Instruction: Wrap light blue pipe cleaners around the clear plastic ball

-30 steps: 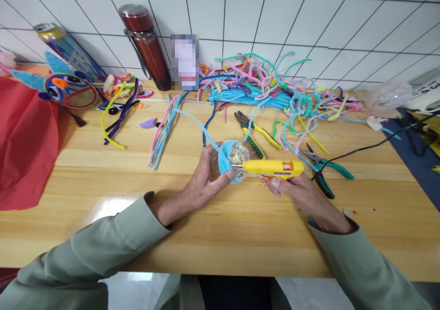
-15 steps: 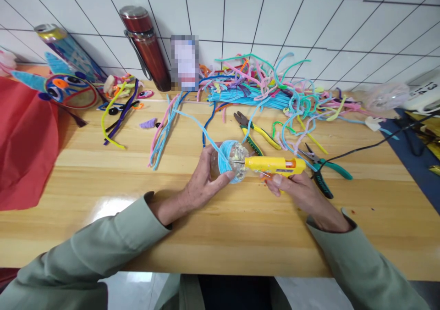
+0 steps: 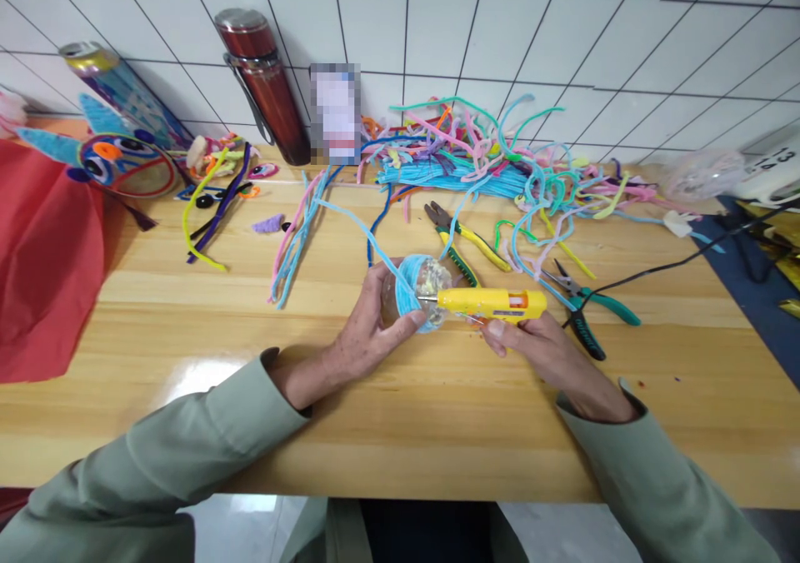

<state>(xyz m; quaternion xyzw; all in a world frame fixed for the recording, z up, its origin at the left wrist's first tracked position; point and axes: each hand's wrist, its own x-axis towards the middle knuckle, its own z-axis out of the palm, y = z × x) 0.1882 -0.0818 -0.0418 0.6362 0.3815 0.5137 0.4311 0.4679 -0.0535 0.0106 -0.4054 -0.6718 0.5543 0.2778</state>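
My left hand is closed around a clear plastic bottle piece, lying on its side above the table. Light blue pipe cleaner is wound round its middle, and one loose strand runs up and left from the winding. In my right hand is a yellow glue gun, its nozzle pointing left. The metal tip meets or almost meets the blue winding; whether they touch I cannot tell. The fingers of my right hand wrap the handle near the trigger.
Yellow-green pliers and teal-handled pliers lie behind and right of my hands. A heap of pipe cleaners lines the wall. Farther left stand a red thermos and a can. A black cord crosses the right side.
The glue gun and my right hand have shifted slightly left, bringing the nozzle further over the blue winding. My left hand and the bottle piece stay almost still.
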